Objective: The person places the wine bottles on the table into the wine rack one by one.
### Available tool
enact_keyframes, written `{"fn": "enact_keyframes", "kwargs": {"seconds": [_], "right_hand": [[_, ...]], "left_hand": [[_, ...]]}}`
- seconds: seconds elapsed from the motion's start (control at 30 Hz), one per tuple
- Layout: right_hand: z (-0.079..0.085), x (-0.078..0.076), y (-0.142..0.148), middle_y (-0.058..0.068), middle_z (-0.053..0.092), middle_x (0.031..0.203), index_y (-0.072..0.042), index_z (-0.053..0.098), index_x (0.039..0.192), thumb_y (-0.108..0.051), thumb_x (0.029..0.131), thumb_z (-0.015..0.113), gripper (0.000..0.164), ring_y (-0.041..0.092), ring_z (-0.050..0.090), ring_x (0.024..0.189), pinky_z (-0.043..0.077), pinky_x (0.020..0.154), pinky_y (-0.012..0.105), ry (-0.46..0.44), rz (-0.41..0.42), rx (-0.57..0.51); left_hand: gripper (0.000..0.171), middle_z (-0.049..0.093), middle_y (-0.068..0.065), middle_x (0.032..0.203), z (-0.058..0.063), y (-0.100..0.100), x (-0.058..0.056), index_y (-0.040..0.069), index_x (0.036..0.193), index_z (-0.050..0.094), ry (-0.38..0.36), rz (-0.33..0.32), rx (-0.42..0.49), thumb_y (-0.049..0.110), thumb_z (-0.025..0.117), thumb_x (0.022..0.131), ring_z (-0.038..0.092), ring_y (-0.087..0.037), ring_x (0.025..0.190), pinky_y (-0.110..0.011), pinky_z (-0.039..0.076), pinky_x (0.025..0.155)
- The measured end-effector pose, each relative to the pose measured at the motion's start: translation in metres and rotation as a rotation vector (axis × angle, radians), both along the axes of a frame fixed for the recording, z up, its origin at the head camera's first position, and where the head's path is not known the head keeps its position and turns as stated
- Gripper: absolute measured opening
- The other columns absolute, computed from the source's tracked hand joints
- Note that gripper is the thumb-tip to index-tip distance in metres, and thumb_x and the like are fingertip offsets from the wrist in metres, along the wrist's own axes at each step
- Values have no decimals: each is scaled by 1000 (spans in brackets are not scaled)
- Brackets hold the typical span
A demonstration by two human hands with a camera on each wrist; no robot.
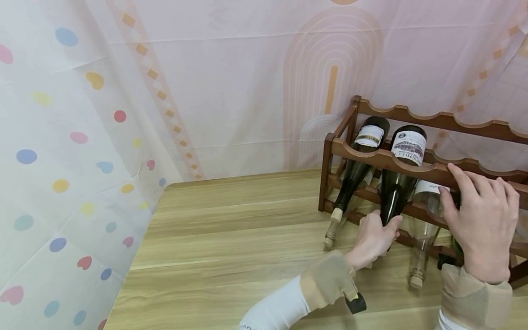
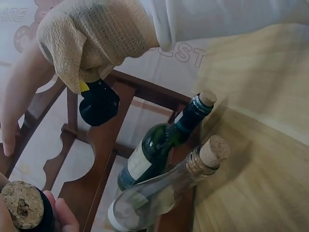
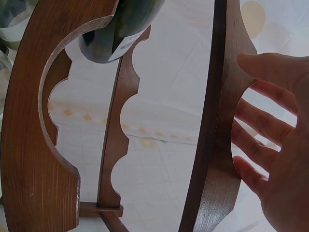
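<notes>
My left hand point(image 1: 373, 236) grips the neck of a dark wine bottle point(image 1: 406, 156) with a white label. That bottle lies in the top tier of a brown wooden wine rack point(image 1: 371, 156), neck sloping down toward me. Its cork point(image 2: 21, 205) shows beside my fingers in the left wrist view. My right hand point(image 1: 486, 220) holds the rack's front top rail point(image 3: 219, 145), thumb on the near face and fingers over the edge. Left of the gripped bottle lies another dark corked bottle point(image 1: 359, 172) in the top tier.
Lower in the rack are a clear corked bottle point(image 1: 422, 238) and a green corked bottle point(image 2: 152, 150); another clear neck point(image 1: 331, 231) pokes out at the left. The rack stands on a wooden tabletop point(image 1: 214, 243) against a patterned cloth backdrop point(image 1: 231, 91).
</notes>
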State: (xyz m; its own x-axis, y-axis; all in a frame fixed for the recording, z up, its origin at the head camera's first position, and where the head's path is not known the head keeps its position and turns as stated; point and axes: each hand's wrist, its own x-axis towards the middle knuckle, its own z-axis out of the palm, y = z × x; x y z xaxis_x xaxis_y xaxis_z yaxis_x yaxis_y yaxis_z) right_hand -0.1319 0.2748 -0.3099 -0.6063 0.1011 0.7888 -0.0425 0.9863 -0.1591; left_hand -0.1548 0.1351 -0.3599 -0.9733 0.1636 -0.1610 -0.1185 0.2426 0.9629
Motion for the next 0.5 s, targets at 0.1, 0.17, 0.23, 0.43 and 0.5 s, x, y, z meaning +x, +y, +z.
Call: {"fn": "enact_keyframes", "kwargs": {"seconds": [0.1, 0.17, 0.23, 0.43, 0.5], "right_hand": [[0, 0, 1, 31, 59, 107, -4, 55, 125, -5, 82, 64, 45, 47, 47, 98, 29, 105, 55, -1, 1, 5], [0, 0, 1, 31, 59, 107, -4, 55, 125, -5, 81, 64, 45, 47, 47, 98, 29, 105, 55, 0, 4, 2], [0, 0, 1, 31, 59, 107, -4, 56, 125, -6, 81, 64, 45, 47, 47, 98, 28, 105, 55, 2, 7, -2], [0, 0, 0, 31, 59, 107, -4, 55, 125, -6, 82, 63, 44, 47, 47, 98, 29, 105, 55, 6, 8, 2], [0, 0, 0, 31, 59, 106, -4, 55, 125, -6, 82, 64, 44, 47, 47, 98, 29, 104, 55, 7, 6, 4]], "left_hand": [[20, 56, 2, 50, 1, 3, -2, 16, 77, 55, -7, -1, -6, 31, 63, 88, 36, -8, 33, -20, 27, 30], [21, 56, 2, 50, 2, 4, -4, 16, 76, 54, 6, -5, -20, 31, 63, 88, 36, -8, 34, -21, 27, 33], [23, 58, 0, 51, 3, 6, -6, 15, 75, 54, 26, -2, -41, 31, 63, 88, 37, -7, 36, -20, 27, 35], [30, 65, -6, 54, 5, 9, -12, 8, 103, 62, 36, 3, -132, 34, 63, 87, 40, -7, 38, -20, 29, 39], [42, 65, -7, 55, 6, 10, -14, 8, 118, 57, 24, -5, -162, 36, 62, 87, 42, -7, 41, -21, 32, 43]]}}
